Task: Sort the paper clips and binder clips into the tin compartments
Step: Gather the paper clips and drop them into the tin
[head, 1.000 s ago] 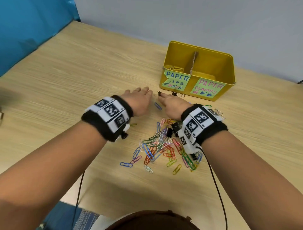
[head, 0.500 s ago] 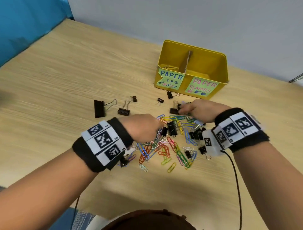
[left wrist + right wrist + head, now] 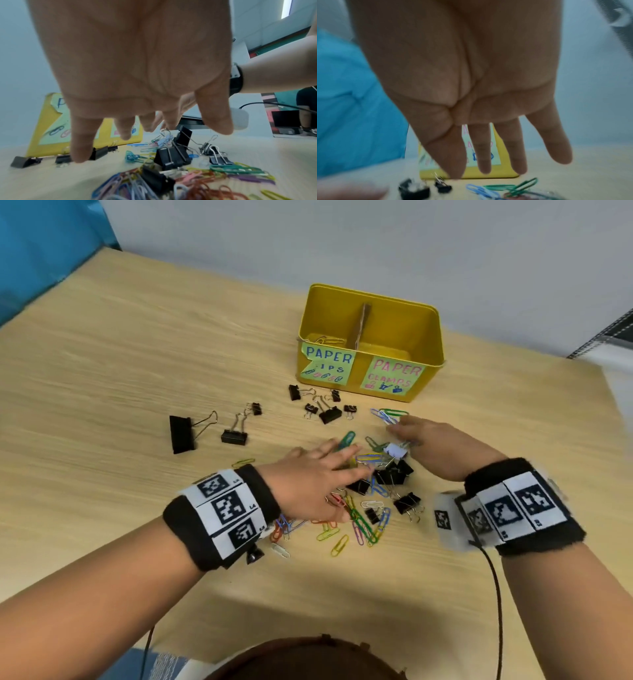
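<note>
A yellow tin (image 3: 424, 378) with a cardboard divider stands at the back. Its left half is labelled for paper clips and its right half for paper clamps. A mixed pile of coloured paper clips (image 3: 359, 525) and black binder clips (image 3: 390, 474) lies in front of it. My left hand (image 3: 329, 460) lies flat over the pile's left part, fingers straight; in the left wrist view the left hand (image 3: 147, 124) holds nothing. My right hand (image 3: 407, 433) hovers over the pile's right edge; in the right wrist view the right hand (image 3: 484, 155) has straight fingers and holds nothing.
Loose binder clips lie apart from the pile: a large one (image 3: 181, 433) and a medium one (image 3: 234, 436) at the left, and several small ones (image 3: 329, 414) just before the tin. Blue and green paper clips (image 3: 390, 414) lie by my right fingertips. A wall runs behind the tin.
My left hand has gone from curled over the pile to flat with its fingers stretched forward. My right hand has straightened its fingers and drifted slightly right.
</note>
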